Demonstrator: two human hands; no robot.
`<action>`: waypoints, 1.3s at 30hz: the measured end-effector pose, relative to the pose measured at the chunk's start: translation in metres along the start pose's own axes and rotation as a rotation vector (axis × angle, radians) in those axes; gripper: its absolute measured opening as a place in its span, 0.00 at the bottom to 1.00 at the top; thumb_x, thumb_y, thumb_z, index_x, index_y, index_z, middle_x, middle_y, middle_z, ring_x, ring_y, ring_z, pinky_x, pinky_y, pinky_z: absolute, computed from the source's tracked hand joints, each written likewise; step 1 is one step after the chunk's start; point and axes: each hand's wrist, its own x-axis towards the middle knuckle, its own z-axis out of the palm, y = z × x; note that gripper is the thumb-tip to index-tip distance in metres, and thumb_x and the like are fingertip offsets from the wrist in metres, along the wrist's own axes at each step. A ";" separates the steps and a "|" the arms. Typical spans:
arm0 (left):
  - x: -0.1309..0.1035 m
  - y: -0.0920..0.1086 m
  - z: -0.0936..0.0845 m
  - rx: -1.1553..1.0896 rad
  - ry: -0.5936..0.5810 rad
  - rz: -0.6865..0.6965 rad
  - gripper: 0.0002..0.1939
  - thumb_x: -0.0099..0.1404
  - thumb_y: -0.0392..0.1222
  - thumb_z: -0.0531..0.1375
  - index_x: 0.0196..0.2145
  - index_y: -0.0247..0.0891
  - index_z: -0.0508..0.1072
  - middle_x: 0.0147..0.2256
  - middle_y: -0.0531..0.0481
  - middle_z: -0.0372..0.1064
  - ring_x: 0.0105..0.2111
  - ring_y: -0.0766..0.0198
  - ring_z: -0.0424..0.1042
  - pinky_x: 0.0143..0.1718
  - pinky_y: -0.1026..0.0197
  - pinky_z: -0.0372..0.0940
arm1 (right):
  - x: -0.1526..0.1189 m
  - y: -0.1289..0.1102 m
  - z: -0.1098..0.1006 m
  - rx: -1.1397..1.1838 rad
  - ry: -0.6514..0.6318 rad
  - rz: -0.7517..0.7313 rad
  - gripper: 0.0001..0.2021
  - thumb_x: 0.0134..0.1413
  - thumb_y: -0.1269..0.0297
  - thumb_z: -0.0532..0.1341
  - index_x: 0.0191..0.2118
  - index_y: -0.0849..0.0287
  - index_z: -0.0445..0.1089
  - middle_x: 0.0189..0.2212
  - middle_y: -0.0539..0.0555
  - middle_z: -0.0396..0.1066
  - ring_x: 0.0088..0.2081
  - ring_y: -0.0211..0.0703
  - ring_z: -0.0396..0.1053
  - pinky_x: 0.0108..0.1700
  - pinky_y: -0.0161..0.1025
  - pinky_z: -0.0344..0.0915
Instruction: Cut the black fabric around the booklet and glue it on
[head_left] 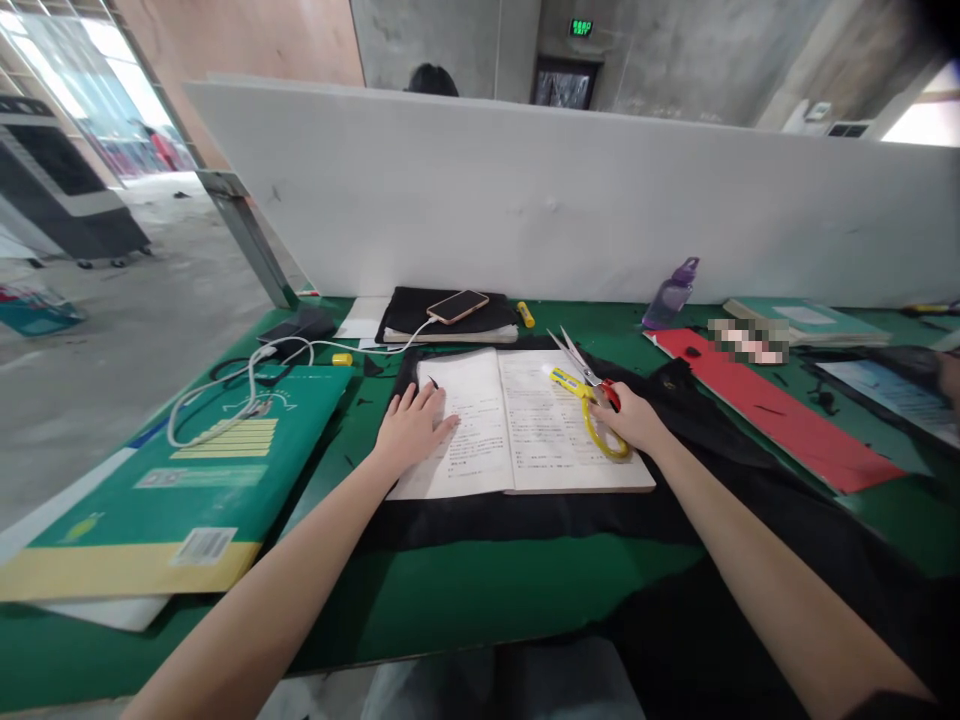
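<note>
An open book with printed pages lies on black cloth on the green table. My left hand rests on its left page, fingers spread, beside a small black piece. Over the right page, my right hand is closed around the handles of scissors with red and yellow grips. Their silver blades are parted and point up and to the left. A yellow glue stick is beside the scissors, close to the right hand; whether the fingers touch it I cannot tell.
Green workbook with a white cable at left. Phone on a black-covered book behind. Yellow cap, yellow tube, purple bottle and red strip stand or lie around. White partition at the back; a person's hand far right.
</note>
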 end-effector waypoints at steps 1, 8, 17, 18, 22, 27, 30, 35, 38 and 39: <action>0.000 0.000 0.000 0.003 0.001 0.000 0.35 0.66 0.63 0.41 0.63 0.41 0.55 0.65 0.47 0.47 0.65 0.45 0.44 0.61 0.42 0.46 | 0.000 0.000 0.001 -0.013 0.001 -0.001 0.22 0.49 0.43 0.58 0.41 0.57 0.62 0.35 0.56 0.71 0.36 0.49 0.70 0.35 0.38 0.61; -0.002 -0.003 0.000 0.021 -0.006 -0.006 0.36 0.66 0.63 0.40 0.64 0.41 0.55 0.65 0.47 0.47 0.65 0.44 0.44 0.61 0.42 0.45 | 0.001 -0.005 0.002 -0.021 0.016 0.007 0.23 0.49 0.44 0.58 0.42 0.57 0.62 0.37 0.57 0.71 0.36 0.49 0.70 0.35 0.39 0.61; -0.011 -0.027 0.005 0.046 0.029 -0.018 0.35 0.66 0.64 0.39 0.63 0.42 0.55 0.65 0.48 0.47 0.64 0.45 0.44 0.61 0.42 0.46 | -0.004 -0.033 0.010 0.007 0.026 -0.008 0.22 0.48 0.44 0.58 0.40 0.57 0.61 0.36 0.57 0.72 0.37 0.50 0.70 0.34 0.38 0.60; -0.013 -0.030 0.005 0.049 0.029 -0.021 0.35 0.66 0.64 0.39 0.63 0.42 0.55 0.65 0.48 0.47 0.64 0.45 0.44 0.60 0.41 0.47 | -0.004 -0.037 0.011 0.010 0.026 -0.012 0.22 0.48 0.45 0.58 0.40 0.57 0.61 0.36 0.58 0.72 0.38 0.50 0.70 0.34 0.38 0.60; -0.019 -0.040 0.004 0.068 0.037 -0.033 0.35 0.66 0.63 0.40 0.63 0.41 0.55 0.65 0.48 0.48 0.64 0.45 0.45 0.61 0.42 0.46 | -0.005 -0.049 0.015 0.026 0.025 -0.025 0.21 0.48 0.45 0.59 0.39 0.57 0.61 0.36 0.58 0.72 0.39 0.51 0.70 0.35 0.38 0.60; -0.025 -0.052 -0.001 0.078 0.019 -0.058 0.35 0.66 0.62 0.41 0.63 0.41 0.55 0.65 0.49 0.47 0.64 0.46 0.45 0.61 0.43 0.46 | -0.006 -0.062 0.021 0.045 0.022 -0.053 0.20 0.48 0.46 0.59 0.38 0.57 0.61 0.36 0.58 0.72 0.39 0.50 0.70 0.35 0.38 0.60; -0.029 -0.060 -0.004 0.073 -0.002 -0.076 0.34 0.66 0.63 0.42 0.63 0.42 0.54 0.65 0.49 0.47 0.64 0.45 0.46 0.61 0.42 0.47 | -0.005 -0.069 0.026 0.054 0.022 -0.069 0.21 0.48 0.45 0.60 0.39 0.57 0.61 0.37 0.57 0.72 0.39 0.50 0.70 0.36 0.38 0.60; -0.032 -0.069 -0.006 0.083 0.001 -0.078 0.34 0.66 0.61 0.43 0.63 0.42 0.54 0.65 0.49 0.46 0.64 0.46 0.46 0.60 0.43 0.47 | -0.004 -0.075 0.032 0.075 0.026 -0.081 0.21 0.47 0.45 0.60 0.38 0.57 0.61 0.35 0.56 0.72 0.37 0.48 0.70 0.35 0.37 0.60; -0.033 -0.070 -0.006 0.084 0.013 -0.072 0.34 0.66 0.62 0.42 0.63 0.42 0.54 0.65 0.49 0.46 0.64 0.46 0.46 0.60 0.42 0.47 | -0.005 -0.075 0.032 0.089 0.033 -0.084 0.21 0.47 0.45 0.60 0.38 0.57 0.61 0.34 0.56 0.71 0.36 0.48 0.70 0.35 0.37 0.60; -0.033 -0.070 -0.006 0.083 0.011 -0.071 0.34 0.66 0.62 0.42 0.63 0.42 0.54 0.65 0.50 0.47 0.64 0.46 0.46 0.60 0.42 0.47 | -0.005 -0.075 0.032 0.095 0.036 -0.086 0.21 0.47 0.45 0.60 0.38 0.57 0.60 0.35 0.56 0.71 0.37 0.47 0.70 0.35 0.37 0.60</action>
